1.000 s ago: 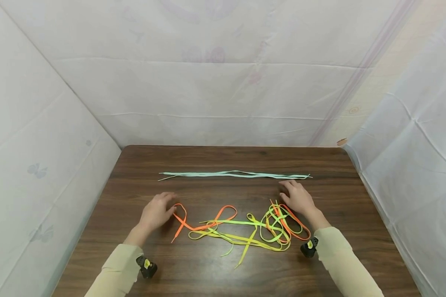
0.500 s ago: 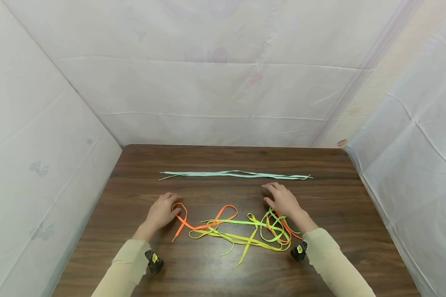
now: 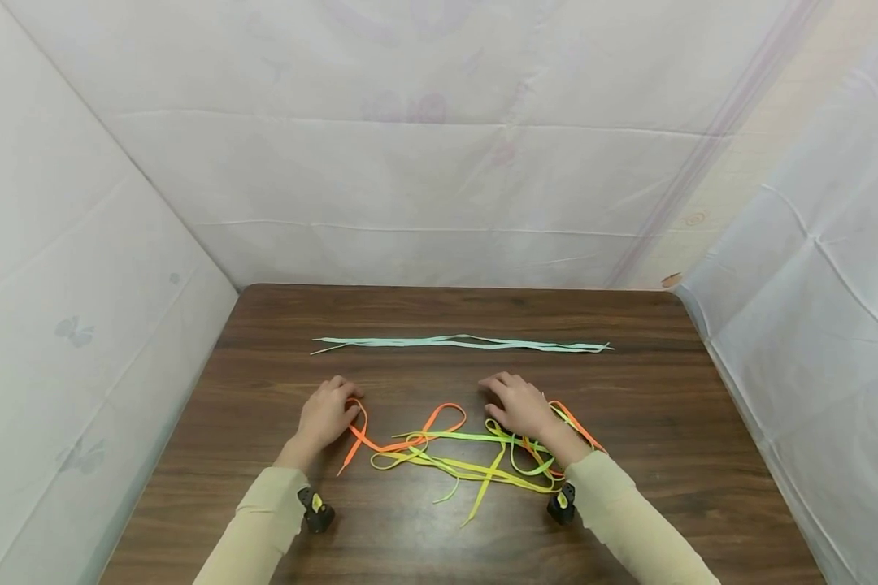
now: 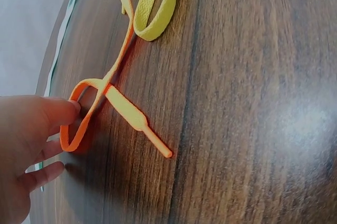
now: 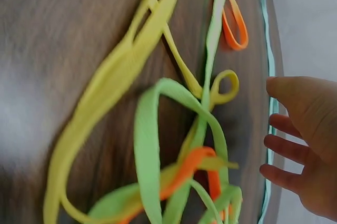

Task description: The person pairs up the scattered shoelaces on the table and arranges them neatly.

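The left hand (image 3: 327,414) is at the left end of the orange lace (image 4: 107,83), with its thumb tip on the loop there and its other fingers loose and spread out. The right hand (image 3: 521,406) has loose, spread fingers too and holds nothing. Its thumb is near a small loop of the yellow lace (image 5: 113,79), just apart from it. All the bright laces lie on the brown bench (image 3: 424,552), between the hands and the near edge. The yellow lace and the green lace (image 5: 147,139) cross over each other (quite a tangle!), and the orange lace winds in with them at the right. The knotty part sits under the right wrist, so the head view hides some of it. One yellow end points down toward the near edge. Past both hands, the mint laces (image 3: 402,343) lie in a long, almost straight bunch across the bench. Each wrist wears a black box, and both sleeves are pale yellow. Behind the bench hangs a white sheet (image 3: 439,179) with faint pictures on it.
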Tool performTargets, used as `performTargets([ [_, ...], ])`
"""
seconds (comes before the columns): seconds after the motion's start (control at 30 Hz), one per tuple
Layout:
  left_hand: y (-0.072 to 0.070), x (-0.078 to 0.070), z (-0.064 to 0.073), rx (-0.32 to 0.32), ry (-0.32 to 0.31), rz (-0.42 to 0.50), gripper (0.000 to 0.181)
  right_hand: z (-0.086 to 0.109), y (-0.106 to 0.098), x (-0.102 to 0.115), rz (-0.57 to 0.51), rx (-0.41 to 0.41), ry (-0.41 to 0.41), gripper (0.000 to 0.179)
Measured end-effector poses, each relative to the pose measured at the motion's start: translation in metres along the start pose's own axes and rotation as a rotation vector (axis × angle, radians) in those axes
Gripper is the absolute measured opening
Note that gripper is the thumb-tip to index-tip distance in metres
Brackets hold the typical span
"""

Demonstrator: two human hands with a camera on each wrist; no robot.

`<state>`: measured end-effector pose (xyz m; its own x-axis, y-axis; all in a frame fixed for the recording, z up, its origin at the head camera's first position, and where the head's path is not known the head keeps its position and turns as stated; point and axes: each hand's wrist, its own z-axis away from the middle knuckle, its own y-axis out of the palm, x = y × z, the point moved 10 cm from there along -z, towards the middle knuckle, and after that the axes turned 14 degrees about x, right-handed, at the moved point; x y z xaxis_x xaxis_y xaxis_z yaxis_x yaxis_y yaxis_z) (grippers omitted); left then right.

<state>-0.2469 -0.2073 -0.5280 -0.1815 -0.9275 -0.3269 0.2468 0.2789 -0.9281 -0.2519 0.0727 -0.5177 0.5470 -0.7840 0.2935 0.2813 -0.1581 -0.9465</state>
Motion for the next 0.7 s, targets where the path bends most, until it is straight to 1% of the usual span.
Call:
performTargets([
  [0.13, 0.0, 0.002, -0.001, -0.005, -0.014, -0.003, 0.017, -0.006, 0.007, 0.011, -0.021, 0.023, -0.034, 0.037],
  [0.27, -0.001, 0.003, -0.001, -0.002, -0.018, -0.003, 0.014, -0.011, 0.01, 0.021, -0.009, 0.032, -0.052, 0.036],
  [0.43, -0.001, 0.004, -0.001, 0.006, -0.03, -0.001, 0.011, -0.016, 0.013, 0.032, 0.024, 0.028, -0.072, 0.034],
  [0.57, -0.001, 0.008, 0.001, 0.02, -0.053, 0.022, 0.012, -0.021, 0.017, 0.04, 0.044, 0.015, -0.096, 0.032],
  [0.7, -0.002, 0.009, 0.004, 0.022, -0.062, 0.038, 0.012, -0.025, 0.018, 0.048, 0.078, -0.005, -0.114, 0.031],
])
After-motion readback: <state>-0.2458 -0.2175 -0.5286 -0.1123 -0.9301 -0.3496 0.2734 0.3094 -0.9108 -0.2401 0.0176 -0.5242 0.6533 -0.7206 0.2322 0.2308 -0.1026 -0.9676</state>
